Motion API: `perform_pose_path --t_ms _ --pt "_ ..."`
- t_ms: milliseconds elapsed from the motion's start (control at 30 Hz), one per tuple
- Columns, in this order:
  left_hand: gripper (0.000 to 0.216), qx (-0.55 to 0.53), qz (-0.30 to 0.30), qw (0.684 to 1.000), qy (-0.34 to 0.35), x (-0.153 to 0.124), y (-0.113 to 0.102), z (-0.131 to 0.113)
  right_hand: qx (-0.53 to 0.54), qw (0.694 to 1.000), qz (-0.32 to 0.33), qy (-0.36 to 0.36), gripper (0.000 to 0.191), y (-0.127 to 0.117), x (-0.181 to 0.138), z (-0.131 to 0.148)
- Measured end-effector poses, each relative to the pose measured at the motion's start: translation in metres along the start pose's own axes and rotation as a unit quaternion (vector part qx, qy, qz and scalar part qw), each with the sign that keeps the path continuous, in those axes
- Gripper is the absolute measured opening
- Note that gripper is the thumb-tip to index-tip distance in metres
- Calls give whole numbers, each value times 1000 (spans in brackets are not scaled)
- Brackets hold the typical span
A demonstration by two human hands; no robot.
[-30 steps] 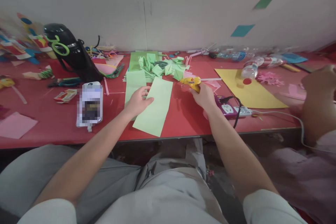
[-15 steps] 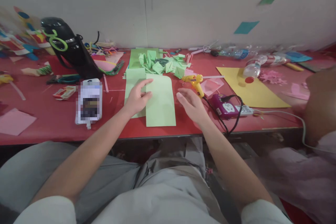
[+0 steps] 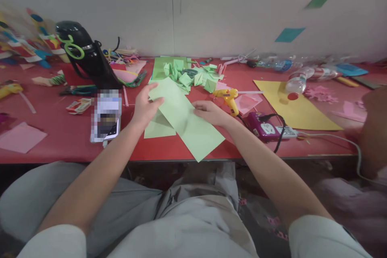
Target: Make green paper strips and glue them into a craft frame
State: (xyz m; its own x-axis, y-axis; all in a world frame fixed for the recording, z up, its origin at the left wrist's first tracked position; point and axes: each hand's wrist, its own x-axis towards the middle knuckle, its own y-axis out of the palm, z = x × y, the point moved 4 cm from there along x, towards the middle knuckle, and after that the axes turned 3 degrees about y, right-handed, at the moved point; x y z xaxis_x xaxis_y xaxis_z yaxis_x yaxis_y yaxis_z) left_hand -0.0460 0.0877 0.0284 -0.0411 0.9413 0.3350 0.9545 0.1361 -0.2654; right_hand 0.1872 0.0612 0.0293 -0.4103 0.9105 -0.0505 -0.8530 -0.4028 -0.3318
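Both of my hands are on the light green sheet [image 3: 187, 123], which lies slantwise on the red bench [image 3: 54, 129], its near corner poking just past the bench's near edge. With my left hand [image 3: 145, 107] I pinch the sheet's far left corner, thumb on top. My right hand [image 3: 210, 112] presses flat on its right edge, fingers [image 3: 198, 106] stretched out and gripping nothing. A second green sheet [image 3: 157, 127] lies under the first, toward the left. Just right of my right hand stands the yellow glue gun [image 3: 228, 97], and beyond it, nearer the bench edge, a purple power strip [image 3: 263, 127]. Farther back sits a heap of folded green paper pieces [image 3: 190, 75]. To the left lies a phone [image 3: 105, 117].
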Motion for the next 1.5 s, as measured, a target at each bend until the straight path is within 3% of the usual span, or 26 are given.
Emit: perform_pose_path --t_ms 100,200,300,433,533,767,1033,1333,1400,1500 --pt "66 14 -19 1000 -13 4 -15 4 -141 989 4 -32 20 -8 -1 5" --pt "70 120 4 993 -8 0 -22 -3 -240 970 -2 -44 22 -17 -3 9" --pt "71 267 56 958 93 -8 -17 -26 -308 949 5 -66 26 -20 -3 10" --pt "41 337 232 884 226 -26 11 -48 -369 925 23 -91 27 -16 -2 9" --pt "34 339 307 862 217 -35 26 -48 -371 922 24 -103 27 -7 -3 8" --pt "24 362 305 860 191 -38 28 -36 -348 927 -44 -137 26 5 -16 3" --pt "31 400 294 821 283 -45 22 -29 -463 854 -87 -220 27 5 -27 -11" --pt "34 445 280 804 278 -51 11 -28 -524 819 -113 -206 25 2 -35 -14" --pt "34 445 278 808 270 -51 11 -29 -522 820 -121 -200 25 2 -34 -13" --pt "31 406 276 839 235 -50 9 -33 -509 828 -133 -193 26 0 -31 -11"
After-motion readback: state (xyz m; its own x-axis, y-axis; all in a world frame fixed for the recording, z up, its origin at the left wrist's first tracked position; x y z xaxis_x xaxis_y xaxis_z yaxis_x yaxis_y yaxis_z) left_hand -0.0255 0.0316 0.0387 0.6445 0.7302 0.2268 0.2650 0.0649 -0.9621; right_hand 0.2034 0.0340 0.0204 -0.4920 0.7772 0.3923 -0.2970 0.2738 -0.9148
